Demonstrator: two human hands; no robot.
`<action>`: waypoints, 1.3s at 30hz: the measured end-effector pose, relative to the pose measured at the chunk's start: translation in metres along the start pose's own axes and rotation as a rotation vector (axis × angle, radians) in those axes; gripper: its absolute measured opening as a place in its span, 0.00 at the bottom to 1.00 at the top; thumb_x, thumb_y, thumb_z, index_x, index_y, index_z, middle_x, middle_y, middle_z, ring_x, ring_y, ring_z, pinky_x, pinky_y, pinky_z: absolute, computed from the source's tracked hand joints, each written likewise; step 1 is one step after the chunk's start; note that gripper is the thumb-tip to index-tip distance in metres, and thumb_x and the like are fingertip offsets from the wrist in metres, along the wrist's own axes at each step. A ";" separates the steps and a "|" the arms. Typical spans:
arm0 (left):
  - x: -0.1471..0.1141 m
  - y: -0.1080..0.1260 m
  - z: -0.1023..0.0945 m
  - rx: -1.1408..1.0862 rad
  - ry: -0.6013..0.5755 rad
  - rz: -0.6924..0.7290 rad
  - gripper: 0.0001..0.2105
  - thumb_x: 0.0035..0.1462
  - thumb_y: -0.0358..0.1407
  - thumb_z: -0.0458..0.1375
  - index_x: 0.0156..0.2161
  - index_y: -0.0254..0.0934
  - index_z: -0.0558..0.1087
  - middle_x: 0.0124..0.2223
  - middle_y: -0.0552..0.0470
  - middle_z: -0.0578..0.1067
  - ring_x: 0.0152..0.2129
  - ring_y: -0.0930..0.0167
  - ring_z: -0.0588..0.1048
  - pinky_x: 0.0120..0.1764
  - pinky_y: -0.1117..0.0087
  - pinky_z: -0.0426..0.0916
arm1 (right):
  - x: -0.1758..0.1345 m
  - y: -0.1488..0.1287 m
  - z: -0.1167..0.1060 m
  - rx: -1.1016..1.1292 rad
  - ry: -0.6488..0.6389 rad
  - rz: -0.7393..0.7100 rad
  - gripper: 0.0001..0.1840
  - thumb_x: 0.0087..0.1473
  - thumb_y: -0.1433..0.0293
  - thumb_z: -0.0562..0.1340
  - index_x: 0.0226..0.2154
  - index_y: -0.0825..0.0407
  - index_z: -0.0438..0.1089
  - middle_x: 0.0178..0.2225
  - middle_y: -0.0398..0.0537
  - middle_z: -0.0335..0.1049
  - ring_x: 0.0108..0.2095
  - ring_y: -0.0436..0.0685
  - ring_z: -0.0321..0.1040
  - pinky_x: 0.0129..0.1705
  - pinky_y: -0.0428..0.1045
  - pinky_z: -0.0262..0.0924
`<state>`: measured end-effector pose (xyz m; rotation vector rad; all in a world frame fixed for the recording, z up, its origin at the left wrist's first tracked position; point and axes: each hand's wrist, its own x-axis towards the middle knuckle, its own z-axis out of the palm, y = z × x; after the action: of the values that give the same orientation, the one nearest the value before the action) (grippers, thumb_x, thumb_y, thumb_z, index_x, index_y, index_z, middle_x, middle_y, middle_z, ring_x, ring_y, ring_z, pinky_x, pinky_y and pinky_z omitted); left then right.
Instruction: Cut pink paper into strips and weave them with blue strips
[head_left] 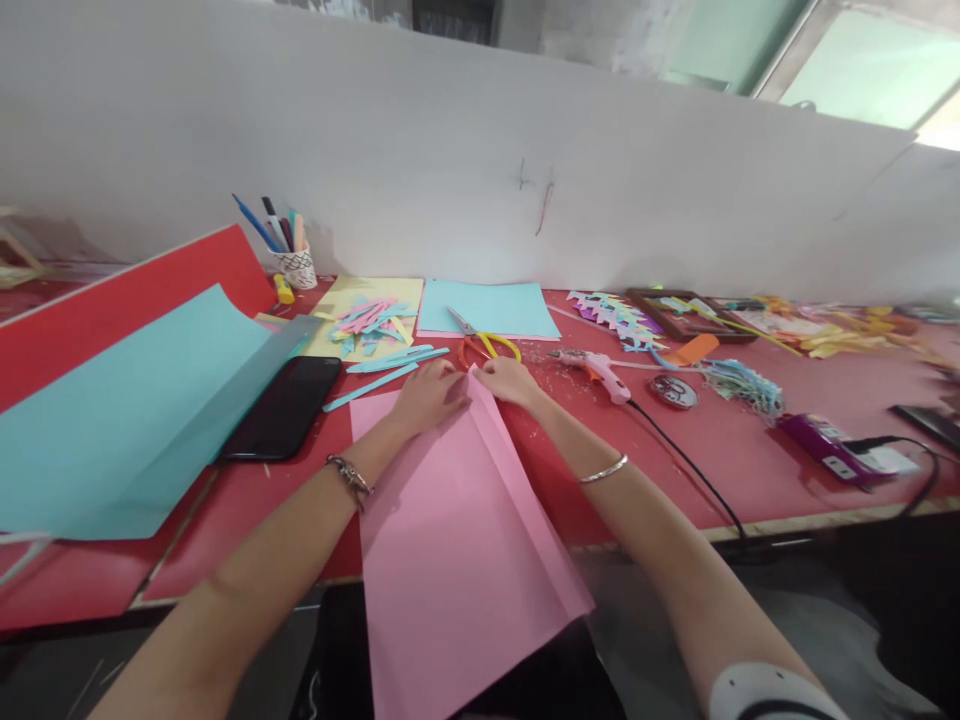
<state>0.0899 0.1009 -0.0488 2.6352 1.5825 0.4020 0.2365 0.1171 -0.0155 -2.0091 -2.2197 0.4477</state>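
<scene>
A large sheet of pink paper lies in front of me, its near end hanging past the table's edge. Along its right side runs a narrow folded strip. At the far end, my left hand rests on the sheet, its closed fingers pressed against the fold. My right hand pinches the top of that fold from the other side; some fingertips are hidden. Just beyond both hands are scissors with yellow and orange handles. Blue paper strips lie beside my left hand.
To the left are a black phone, a big blue sheet and a pen cup. A pink glue gun with a cord lies right, near a round tin and purple power strip. Paper cuttings sit behind.
</scene>
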 end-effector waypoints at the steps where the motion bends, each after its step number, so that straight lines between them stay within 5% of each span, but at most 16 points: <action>1: -0.002 0.002 0.000 0.003 -0.002 -0.003 0.18 0.55 0.40 0.50 0.49 0.37 0.65 0.47 0.46 0.66 0.45 0.64 0.65 0.43 0.65 0.62 | 0.003 -0.001 0.001 -0.004 0.009 0.006 0.19 0.54 0.62 0.48 0.25 0.52 0.70 0.28 0.49 0.72 0.33 0.55 0.68 0.31 0.46 0.54; 15: -0.012 0.022 -0.001 0.024 -0.050 0.047 0.18 0.54 0.38 0.49 0.49 0.35 0.64 0.45 0.45 0.66 0.43 0.63 0.64 0.44 0.63 0.60 | -0.006 0.013 0.008 -0.034 0.110 0.008 0.13 0.49 0.70 0.51 0.20 0.52 0.67 0.26 0.47 0.69 0.28 0.53 0.65 0.25 0.44 0.48; 26: -0.009 0.027 0.001 0.080 -0.063 0.018 0.20 0.55 0.40 0.48 0.52 0.35 0.62 0.45 0.45 0.66 0.43 0.63 0.64 0.44 0.63 0.60 | -0.012 0.015 0.025 -0.041 0.230 0.012 0.15 0.52 0.67 0.51 0.22 0.51 0.69 0.37 0.49 0.65 0.42 0.58 0.58 0.38 0.50 0.51; 39: -0.009 0.029 -0.001 0.122 -0.080 0.029 0.21 0.56 0.40 0.46 0.55 0.37 0.60 0.45 0.45 0.66 0.43 0.63 0.64 0.42 0.63 0.60 | -0.017 0.016 0.026 -0.051 0.246 -0.031 0.13 0.53 0.67 0.51 0.22 0.52 0.66 0.37 0.50 0.62 0.42 0.58 0.56 0.39 0.52 0.51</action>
<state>0.1102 0.0791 -0.0449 2.7276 1.5952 0.2042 0.2467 0.0980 -0.0433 -1.9315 -2.1281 0.1323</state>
